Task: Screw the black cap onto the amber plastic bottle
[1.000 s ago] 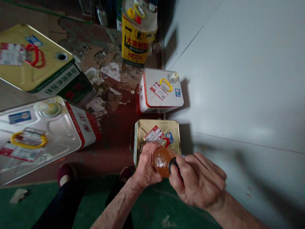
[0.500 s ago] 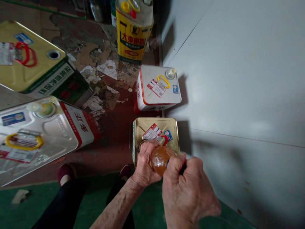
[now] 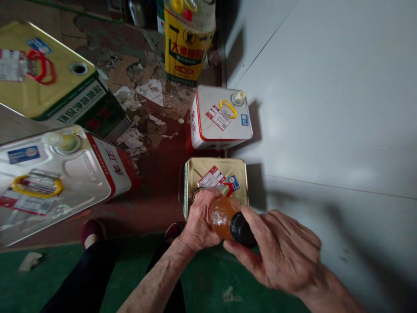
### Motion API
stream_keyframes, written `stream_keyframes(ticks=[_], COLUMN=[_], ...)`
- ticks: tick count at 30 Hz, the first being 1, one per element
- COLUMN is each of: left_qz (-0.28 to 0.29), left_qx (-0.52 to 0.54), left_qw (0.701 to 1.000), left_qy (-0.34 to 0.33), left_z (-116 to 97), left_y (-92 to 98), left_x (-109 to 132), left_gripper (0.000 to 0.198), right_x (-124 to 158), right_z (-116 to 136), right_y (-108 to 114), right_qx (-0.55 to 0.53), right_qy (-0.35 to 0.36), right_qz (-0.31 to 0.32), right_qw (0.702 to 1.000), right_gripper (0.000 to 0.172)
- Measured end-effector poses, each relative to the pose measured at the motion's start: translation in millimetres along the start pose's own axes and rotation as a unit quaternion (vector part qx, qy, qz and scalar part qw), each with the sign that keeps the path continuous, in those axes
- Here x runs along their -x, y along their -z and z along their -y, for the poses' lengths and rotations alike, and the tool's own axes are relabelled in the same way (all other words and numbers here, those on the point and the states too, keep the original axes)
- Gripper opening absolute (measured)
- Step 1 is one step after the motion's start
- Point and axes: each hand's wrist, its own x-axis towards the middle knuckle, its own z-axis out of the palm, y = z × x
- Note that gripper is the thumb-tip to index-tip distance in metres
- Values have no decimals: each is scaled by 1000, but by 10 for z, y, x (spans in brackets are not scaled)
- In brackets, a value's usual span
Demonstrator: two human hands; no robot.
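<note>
Since half a second ago the right hand (image 3: 283, 256) has rolled back, baring the black round cap (image 3: 241, 229); thumb and fingers pinch it. Left hand (image 3: 200, 221) clamps the amber translucent bottle (image 3: 221, 211), bracing it above the gold square tin can (image 3: 215, 176).

- The right hand (image 3: 286, 254) now lies flatter and more open than half a second ago, when it was balled into a fist over the cap, with its back turned up.
- Its thumb and fingertips now pinch the black cap (image 3: 241, 229), which shows plainly; before, the knuckles hid most of it.
- The amber bottle (image 3: 222, 212) tilts a little more to the right, its cap end pointing near and right.
- The right wrist now reaches in from the near right corner.
</note>
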Motion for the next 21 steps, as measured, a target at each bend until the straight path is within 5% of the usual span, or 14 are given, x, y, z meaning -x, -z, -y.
stream_keyframes(ticks=[3,7,14,21], left_qz=[-3,-24,-38,-27], left_qx=[-8,-5,3,-21], left_qw=[1000,1000,999,999], left_qy=[3,7,19,8], left_z=[-7,-16,-18,-21], left_y=[-17,-65,-82,-75], left_x=[12,34,50,51], left_gripper=[40,41,30,33], right_x=[-64,-68,-83,-78], right_z=[-44,64,312,370], right_y=[-53,-96,-137,-121], right_qx=[-17,-1,66,99], right_qy=[13,-69,-218,-293], right_qz=[-37,-48,-74,-71], right_qw=[999,996,971,948], right_gripper=[31,21,20,31])
